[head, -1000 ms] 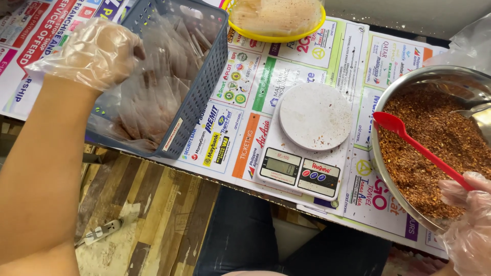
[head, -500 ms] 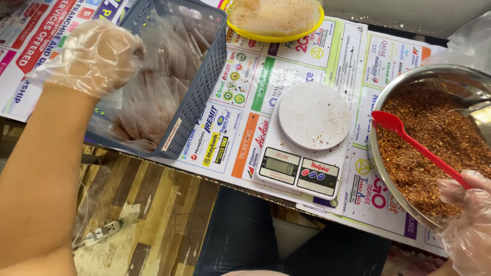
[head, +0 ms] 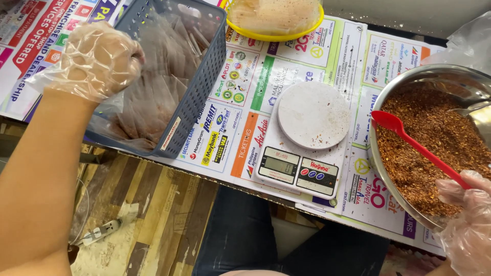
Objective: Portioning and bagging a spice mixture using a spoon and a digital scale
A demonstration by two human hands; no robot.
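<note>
My left hand (head: 97, 61), in a thin clear plastic glove, is curled shut on a clear pouch at the left edge of a grey-blue plastic basket (head: 204, 87) holding several clear pouches (head: 153, 97) of reddish-brown powder. My right hand (head: 468, 225), also gloved, grips the handle of a red plastic spoon (head: 404, 135) at the lower right. The spoon's head rests over coarse red-brown chili flakes (head: 434, 138) in a large steel bowl (head: 381, 163).
A white digital kitchen scale (head: 302, 140) with a dusty round platform sits between basket and bowl on a table covered with printed paper (head: 220, 138). A yellow-rimmed bowl (head: 276, 20) stands at the top. Wooden floor (head: 153, 214) and my dark-trousered legs show below the table edge.
My left hand has drifted slightly down and toward me along the basket's left side. The right hand and the red spoon have stayed where they were.
</note>
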